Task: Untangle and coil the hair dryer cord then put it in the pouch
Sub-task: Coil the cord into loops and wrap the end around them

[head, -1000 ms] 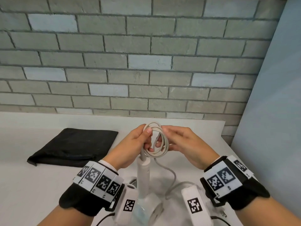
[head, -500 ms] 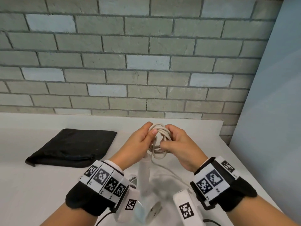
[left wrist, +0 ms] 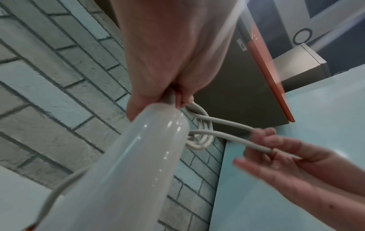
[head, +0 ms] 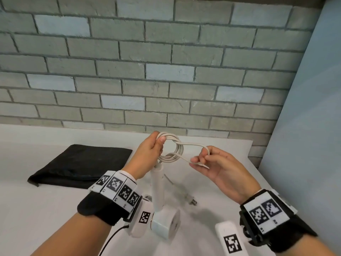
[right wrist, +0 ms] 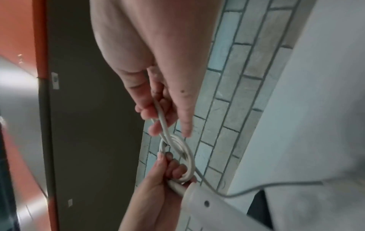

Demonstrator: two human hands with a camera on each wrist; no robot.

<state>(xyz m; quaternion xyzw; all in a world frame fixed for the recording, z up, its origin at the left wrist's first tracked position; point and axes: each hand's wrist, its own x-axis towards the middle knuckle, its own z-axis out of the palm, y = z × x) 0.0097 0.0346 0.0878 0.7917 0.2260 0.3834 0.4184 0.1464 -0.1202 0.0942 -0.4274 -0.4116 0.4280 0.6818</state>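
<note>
The cord [head: 172, 150] is the thing in hand: its pale loops are gathered into one small coil, held up above the table [head: 46, 209] at the top of the hair dryer [head: 160, 206], whose handle stands upright with the head down near the person. The left hand [head: 147, 154] grips the coil where it meets the handle, thumb pressed over the strands and fingers curled round them. The right hand [head: 212, 163] is just to the right of it, pinching a doubled loop of cord drawn out sideways from the coil between thumb and fingertips, the other fingers loosely spread. A slack tail runs down from that hand to the plug [head: 191, 200], which lies on the table near the dryer's right side. So the step, as I judge it, is the coiling — late in it, with only the tail left loose and nothing yet stowed. The next move likely calls for bringing the drawn-out loop round or through the coil to bind it, keeping the left grip firm so the turns do not spring apart, then taking up the tail. The pouch [head: 79, 165] lies flat on the table to the left, well apart from the hands; whether its mouth is open I cannot tell. Counted: one dryer, one cord, one coil, one plug, one pouch — and two hands, both occupied.
</note>
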